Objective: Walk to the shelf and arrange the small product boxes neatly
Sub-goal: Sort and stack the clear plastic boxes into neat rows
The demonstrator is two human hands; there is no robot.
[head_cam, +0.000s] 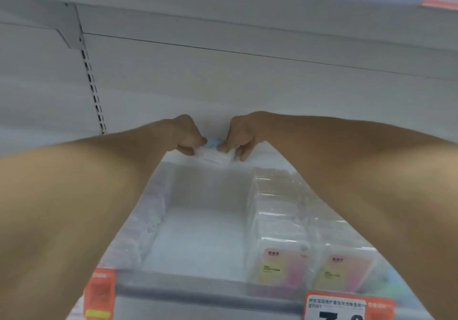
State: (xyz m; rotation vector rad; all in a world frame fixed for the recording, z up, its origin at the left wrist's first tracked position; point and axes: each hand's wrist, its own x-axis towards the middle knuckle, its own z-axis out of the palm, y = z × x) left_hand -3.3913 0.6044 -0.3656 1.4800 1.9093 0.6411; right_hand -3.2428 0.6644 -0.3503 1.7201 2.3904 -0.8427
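- Left hand point(184, 133) and right hand point(241, 135): each grip pinches one box point(215, 155) at the shelf point(198, 240) back.
- Advice: draw it forward squarely, beside the row point(277, 220).

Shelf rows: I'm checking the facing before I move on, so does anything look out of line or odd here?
Yes. The middle lane of the white shelf is bare up to the front, while the clear plastic boxes with pink-yellow labels fill the row beside it. At the back, the left hand and right hand grip one small white-and-blue box.
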